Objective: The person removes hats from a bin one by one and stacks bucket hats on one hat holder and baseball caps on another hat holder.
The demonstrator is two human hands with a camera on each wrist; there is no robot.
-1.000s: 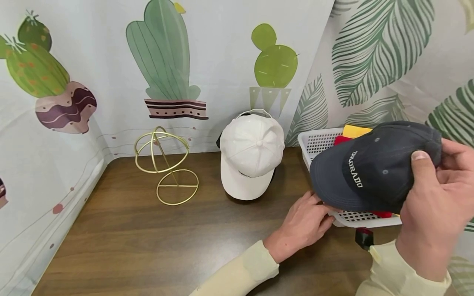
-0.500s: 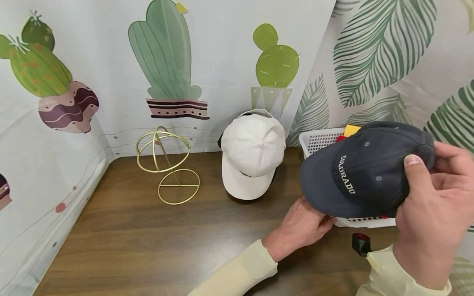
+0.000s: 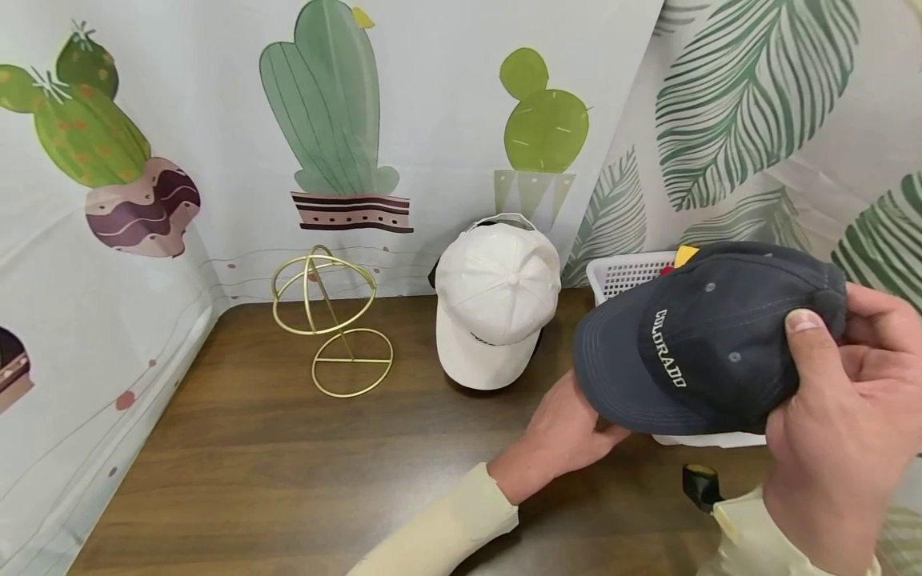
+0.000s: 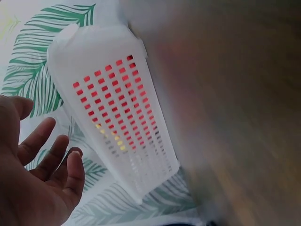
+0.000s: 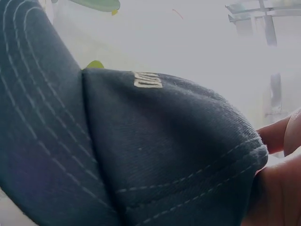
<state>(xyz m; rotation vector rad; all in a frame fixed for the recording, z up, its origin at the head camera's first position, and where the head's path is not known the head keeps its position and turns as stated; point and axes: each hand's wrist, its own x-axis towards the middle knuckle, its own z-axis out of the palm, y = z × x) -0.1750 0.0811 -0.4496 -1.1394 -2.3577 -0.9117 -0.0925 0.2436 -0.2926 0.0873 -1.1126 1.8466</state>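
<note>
A dark navy baseball cap (image 3: 713, 344) with COLORADO lettering is held in my right hand (image 3: 839, 408), thumb on the crown and fingers behind its back edge. In the right wrist view the cap's stitched brim (image 5: 33, 113) fills the left side. My left hand (image 3: 565, 424) reaches under the brim, its fingertips hidden by it in the head view. Seen from the left wrist, that hand (image 4: 44, 174) has loosely bent fingers with nothing between them, beside the white plastic basket (image 4: 113, 61). The navy cap overlaps most of the basket in the head view.
A white cap (image 3: 497, 280) sits with a dark thing behind it near the back wall. To its left stands a gold wire stand (image 3: 353, 361) on the wooden table (image 3: 288, 480). Red and yellow items show inside the basket. A small black object (image 3: 701, 486) is at the right sleeve.
The navy cap has moved left and slightly down in my right hand, covering more of the basket. My left hand has shifted left from the basket's edge to beneath the brim.
</note>
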